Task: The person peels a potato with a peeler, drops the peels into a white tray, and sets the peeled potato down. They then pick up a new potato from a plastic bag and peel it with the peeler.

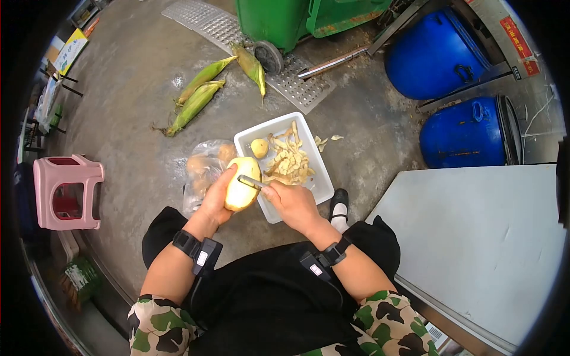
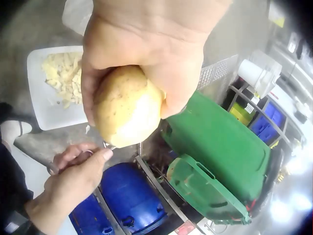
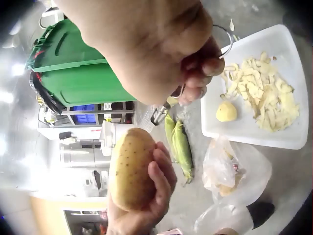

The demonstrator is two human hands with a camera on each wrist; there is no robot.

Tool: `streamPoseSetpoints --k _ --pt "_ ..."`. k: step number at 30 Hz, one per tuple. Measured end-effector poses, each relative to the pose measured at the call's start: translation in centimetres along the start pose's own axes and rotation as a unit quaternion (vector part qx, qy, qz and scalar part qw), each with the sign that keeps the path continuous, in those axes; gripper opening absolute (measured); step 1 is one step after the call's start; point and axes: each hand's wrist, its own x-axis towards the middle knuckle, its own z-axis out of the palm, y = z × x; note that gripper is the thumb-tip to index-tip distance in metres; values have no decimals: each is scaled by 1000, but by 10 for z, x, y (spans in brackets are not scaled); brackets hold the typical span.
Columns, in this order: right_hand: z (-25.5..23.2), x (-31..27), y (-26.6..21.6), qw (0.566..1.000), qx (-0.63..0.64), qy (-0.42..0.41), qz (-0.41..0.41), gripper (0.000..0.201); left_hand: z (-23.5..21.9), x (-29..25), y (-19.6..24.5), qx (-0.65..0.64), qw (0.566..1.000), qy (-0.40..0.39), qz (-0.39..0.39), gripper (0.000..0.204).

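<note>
My left hand (image 1: 217, 199) grips a large potato (image 1: 243, 187), its upper face peeled pale yellow. Brown, dotted skin still covers the side of the potato (image 3: 133, 169) seen in the right wrist view. In my right hand (image 1: 292, 206) is a metal peeler (image 1: 252, 182), its head lying over the peeled face in the head view. Under and beyond the hands stands a white tray (image 1: 322, 175) with a heap of peelings (image 1: 289, 159) and a smaller peeled potato (image 1: 259, 148).
A clear plastic bag of potatoes (image 1: 200, 169) lies left of the tray. Several corn cobs in husk (image 1: 199, 107) lie farther off. A green wheeled bin (image 1: 270, 24), blue barrels (image 1: 436, 53), a pink stool (image 1: 69, 193) and a white panel (image 1: 475, 237) stand around.
</note>
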Motion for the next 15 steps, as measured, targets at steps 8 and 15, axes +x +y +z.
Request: streamPoseSetpoints --k 8,15 --pt "21 10 43 992 22 4 121 41 5 -12 -7 80 992 -99 -24 48" --pt "15 9 26 977 153 43 143 41 16 -10 8 -102 992 -67 -7 55"
